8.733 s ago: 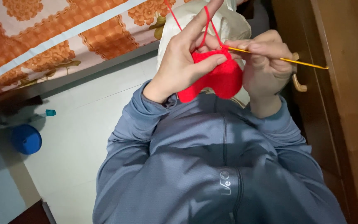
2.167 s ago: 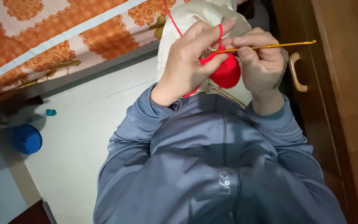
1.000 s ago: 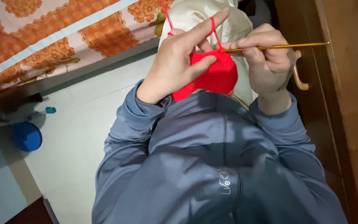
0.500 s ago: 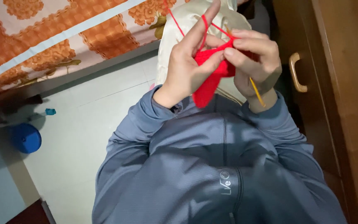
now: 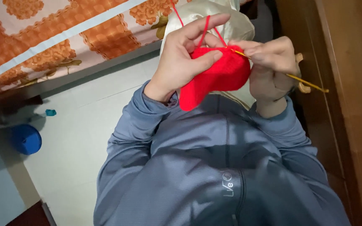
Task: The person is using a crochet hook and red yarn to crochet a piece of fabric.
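Observation:
My left hand [image 5: 185, 56] pinches a small red crocheted piece [image 5: 218, 75] between thumb and fingers, and a strand of red yarn [image 5: 205, 31] runs over its raised forefinger and off the top of the view. My right hand [image 5: 271, 62] grips a thin yellow crochet hook [image 5: 304, 81], its tip pushed into the top edge of the red piece and its tail pointing down to the right. Both hands are held above my chest in a grey-blue long-sleeved top [image 5: 214, 167].
A cream plastic bag [image 5: 231, 19] lies behind the hands. An orange flowered bedspread [image 5: 63, 37] fills the upper left. A dark wooden cabinet [image 5: 340, 83] with a handle stands at the right. On the pale floor at left sit a blue round object [image 5: 26, 139] and a small teal object [image 5: 50, 112].
The hook, pointing steeply down half a second ago, now lies flatter with its tip in the piece's top edge. The red piece has turned and hangs lower under my left hand.

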